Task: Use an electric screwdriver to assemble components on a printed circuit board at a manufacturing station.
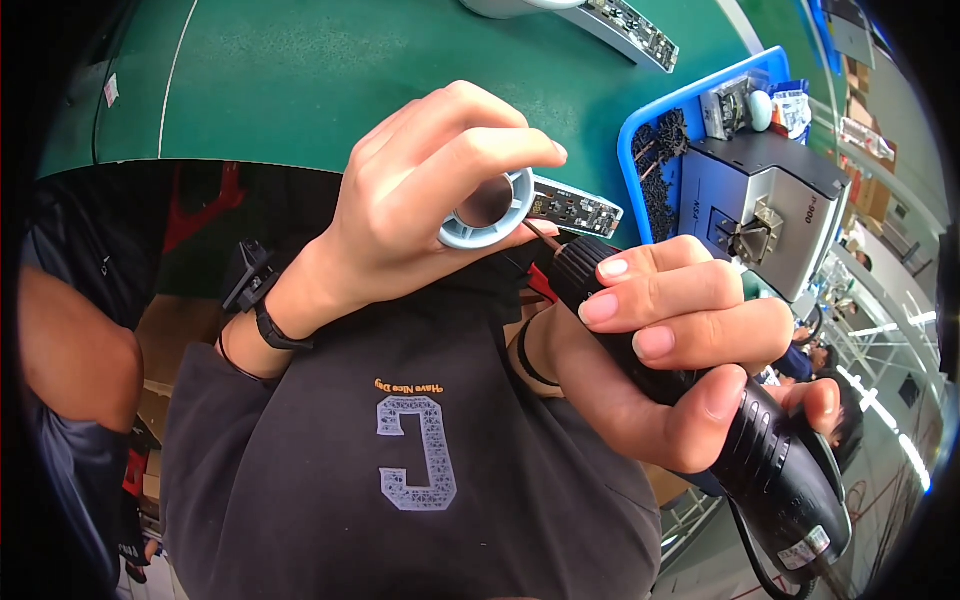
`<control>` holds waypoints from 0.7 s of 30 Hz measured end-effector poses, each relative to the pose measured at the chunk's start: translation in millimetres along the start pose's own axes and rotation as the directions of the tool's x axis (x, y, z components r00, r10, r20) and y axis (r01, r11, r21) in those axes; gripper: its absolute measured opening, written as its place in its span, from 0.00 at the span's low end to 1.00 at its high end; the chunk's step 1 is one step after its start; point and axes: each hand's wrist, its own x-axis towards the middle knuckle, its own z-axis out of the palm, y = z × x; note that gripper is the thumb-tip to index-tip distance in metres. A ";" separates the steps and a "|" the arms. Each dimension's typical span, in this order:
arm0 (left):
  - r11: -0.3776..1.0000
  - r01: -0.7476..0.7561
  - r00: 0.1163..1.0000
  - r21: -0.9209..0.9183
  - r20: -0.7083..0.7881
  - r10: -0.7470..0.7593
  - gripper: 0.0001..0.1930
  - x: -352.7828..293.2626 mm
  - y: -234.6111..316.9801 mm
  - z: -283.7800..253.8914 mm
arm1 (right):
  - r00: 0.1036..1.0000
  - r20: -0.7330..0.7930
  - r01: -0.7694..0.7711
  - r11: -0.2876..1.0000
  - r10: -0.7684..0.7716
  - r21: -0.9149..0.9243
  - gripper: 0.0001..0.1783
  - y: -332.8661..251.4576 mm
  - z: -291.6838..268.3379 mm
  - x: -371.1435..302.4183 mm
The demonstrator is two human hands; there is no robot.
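My left hand (405, 195) grips a pale blue round plastic housing (470, 236) with a dark circular opening. A strip of circuit board (578, 207) in a light frame extends from the housing toward the right. My right hand (690, 330) is wrapped around a black electric screwdriver (775, 460), which slants up toward the left. Its thin bit (541, 235) reaches the lower right side of the housing, beside my left fingertips. Whether the bit sits on a screw there, I cannot tell.
Right of the hands, a blue tray (627, 150) holds dark screws (660, 185), small packets and a grey-black boxy device (770, 195). A similar circuit board part (635, 35) lies at the far side of the green table (300, 90). Another person's arm (80, 350) is at left.
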 end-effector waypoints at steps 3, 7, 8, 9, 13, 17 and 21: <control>1.000 0.016 1.000 0.001 -0.016 -0.016 0.24 -0.8 0.7 0.3 | 0.999 0.051 -0.004 1.000 0.003 0.014 0.26 0.1 -2.7 0.1; 1.000 0.015 1.000 0.007 -0.013 -0.015 0.23 -1.5 0.8 -1.1 | 0.997 0.083 0.011 1.000 -0.011 0.003 0.27 2.3 -4.8 -1.5; 1.000 0.024 1.000 0.005 -0.009 -0.024 0.23 -1.9 1.7 -1.2 | 0.996 0.090 0.013 1.000 -0.013 0.000 0.27 2.7 -5.7 -2.0; 0.999 0.034 0.999 0.004 -0.005 -0.034 0.23 -2.1 2.3 -1.3 | 0.995 0.097 0.015 1.000 -0.014 -0.001 0.27 3.4 -6.2 -2.7; 1.000 0.025 1.000 -0.001 -0.009 -0.025 0.23 -1.7 2.2 -1.7 | 0.992 0.128 0.024 1.000 -0.022 -0.012 0.27 5.1 -7.4 -3.7; 1.000 0.014 1.000 0.011 0.011 -0.014 0.24 3.9 0.7 -5.4 | 0.988 0.143 0.068 0.997 -0.065 -0.019 0.28 11.0 -6.8 -2.1; 0.996 0.079 0.996 0.048 0.044 -0.082 0.23 3.6 12.9 -6.8 | 0.995 -0.078 -0.046 0.990 0.056 0.133 0.38 2.3 -0.6 -8.0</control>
